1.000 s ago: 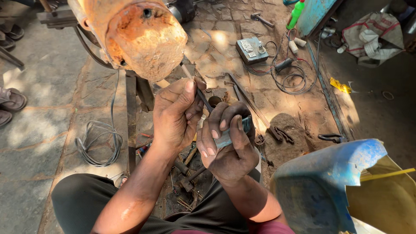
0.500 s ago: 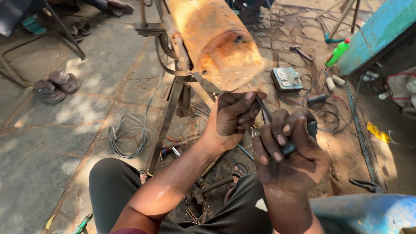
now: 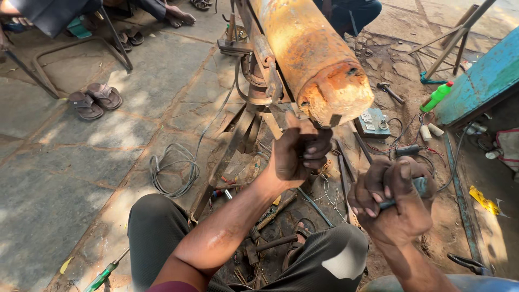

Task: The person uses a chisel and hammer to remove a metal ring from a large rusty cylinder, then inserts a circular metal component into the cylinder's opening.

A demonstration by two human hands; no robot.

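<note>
Fingers of the left hand (image 3: 294, 154) are curled into a loose fist, pinching something small and dark just under the rusty end of the orange cylinder (image 3: 313, 59); what it pinches is too hidden to name. The right hand (image 3: 397, 203) is closed tight around a grey-blue tool handle (image 3: 419, 186), whose end shows past the index finger. That handle sits lower and to the right of the left hand, the two hands apart, with the cylinder's end above and between them, nearer the left. Below the hands lie scrap metal bits and wires (image 3: 324, 197) on the ground, a coil of cable (image 3: 173, 170) to the left, a green screwdriver (image 3: 105, 276) by the knee. Compared with half a second ago, the hands have drawn apart, and the left one has risen closer to the cylinder's rim
</note>
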